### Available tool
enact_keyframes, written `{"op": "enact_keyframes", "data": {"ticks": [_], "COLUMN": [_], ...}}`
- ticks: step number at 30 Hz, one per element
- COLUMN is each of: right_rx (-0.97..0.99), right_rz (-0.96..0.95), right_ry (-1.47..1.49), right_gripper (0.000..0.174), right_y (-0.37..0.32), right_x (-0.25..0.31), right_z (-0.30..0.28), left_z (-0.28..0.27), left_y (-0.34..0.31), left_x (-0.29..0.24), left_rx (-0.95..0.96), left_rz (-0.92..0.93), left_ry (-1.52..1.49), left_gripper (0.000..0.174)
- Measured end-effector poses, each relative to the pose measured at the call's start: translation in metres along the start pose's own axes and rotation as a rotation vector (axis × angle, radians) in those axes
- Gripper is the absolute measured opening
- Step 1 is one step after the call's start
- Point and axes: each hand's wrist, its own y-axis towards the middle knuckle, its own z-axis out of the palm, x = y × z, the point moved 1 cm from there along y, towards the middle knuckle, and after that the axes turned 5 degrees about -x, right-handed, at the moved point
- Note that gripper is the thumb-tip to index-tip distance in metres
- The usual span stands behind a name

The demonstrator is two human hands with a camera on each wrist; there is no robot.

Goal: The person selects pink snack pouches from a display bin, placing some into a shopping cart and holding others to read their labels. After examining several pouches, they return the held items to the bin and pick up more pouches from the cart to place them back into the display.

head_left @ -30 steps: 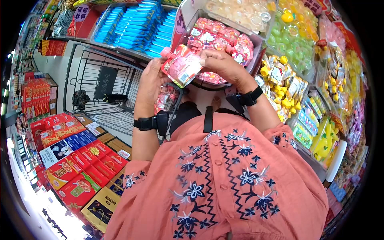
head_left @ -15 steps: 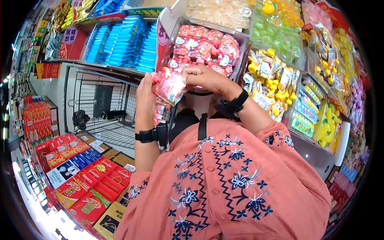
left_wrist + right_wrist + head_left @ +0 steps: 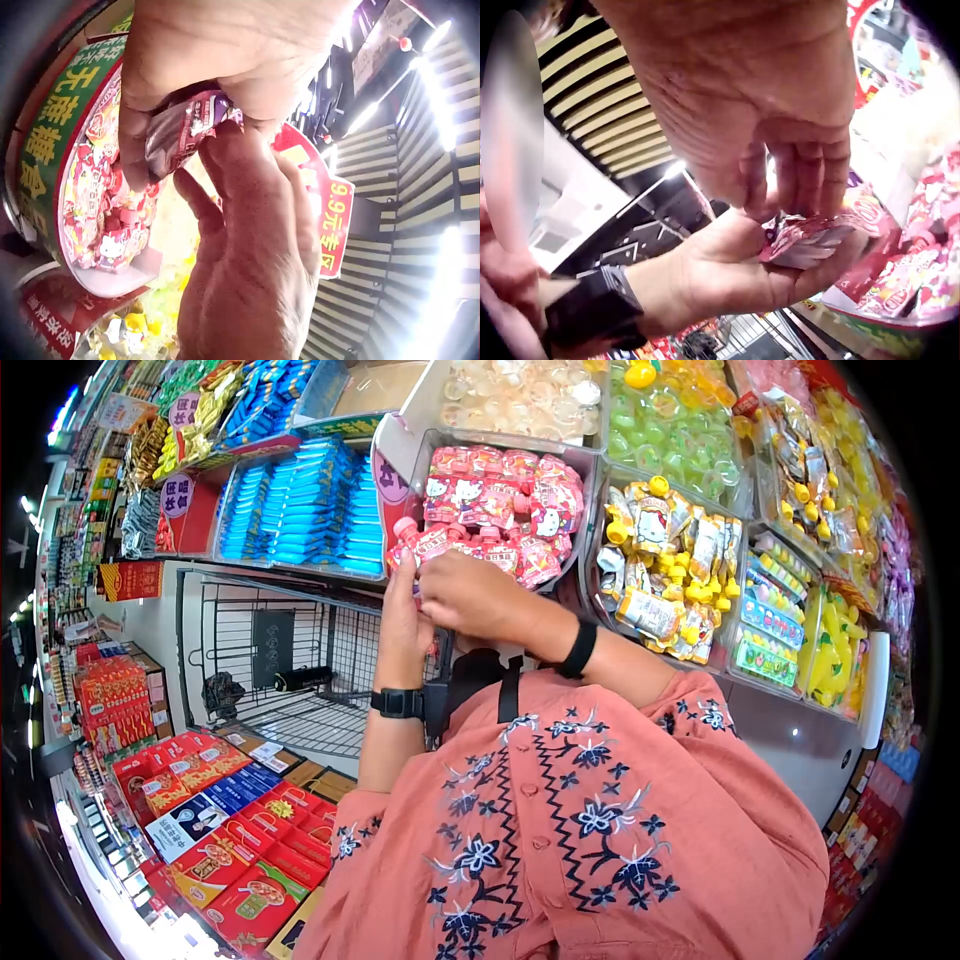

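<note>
A pink spouted pouch is between both hands, mostly covered by them in the head view. In the head view my left hand holds it from the left, thumb upright along its side. My right hand lies across it with curled fingers. Seen from the right wrist, the right fingers pinch the upper edge of the crinkled pouch, while the left palm and fingers cradle it underneath. Just beyond the hands is a bin of pink cartoon-cat pouches, partly covered by the right hand.
A wire shopping cart stands at the left, with red gift boxes nearer. Blue packets fill a bin left of the pink one. Yellow-capped pouches and green jelly cups lie to the right.
The pouch's printed face, displayed earlier, is now largely hidden as the right hand has moved left over it. The head view has shifted, bringing the hands lower in it.
</note>
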Motion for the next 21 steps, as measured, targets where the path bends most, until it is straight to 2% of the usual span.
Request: {"op": "enact_keyframes", "data": {"ticks": [3,6,9,10,12,16,19,21], "right_rx": [-0.279,-0.306,-0.102,-0.039,-0.059,-0.068,-0.009,0.024], "right_rz": [0.3,0.465,0.812,0.826,0.875,0.937,0.991,1.001], "right_ry": [0.308,0.45,0.767,0.851,0.851,1.005,1.053,1.031], "right_gripper": [0.019,0.028,0.03,0.025,0.025,0.021,0.019,0.016], "right_y": [-0.004,-0.007,-0.012,-0.014,-0.021,-0.032,-0.037,-0.037], "right_x": [-0.028,-0.052,-0.056,-0.059,-0.062,-0.084,-0.088,-0.088], "right_z": [-0.021,-0.04,-0.041,-0.037,-0.032,-0.016,-0.012,-0.014], "left_z": [0.029,0.033,0.04,0.037,0.036,0.004,-0.008,-0.008], "left_y": [-0.014,-0.01,0.001,0.006,0.008,0.027,0.028,0.025], "left_x": [-0.023,-0.031,-0.026,-0.022,-0.017,0.002,0.007,0.006], "left_rx": [0.065,0.145,0.168,0.161,0.128,0.004,-0.003,-0.083], "left_rz": [0.018,0.007,-0.038,-0.051,-0.055,0.113,0.124,0.123], "left_ry": [-0.021,-0.04,0.023,0.076,0.187,0.58,0.577,0.572], "left_gripper": [0.048,0.047,0.047,0.046,0.045,0.044,0.046,0.05]}}
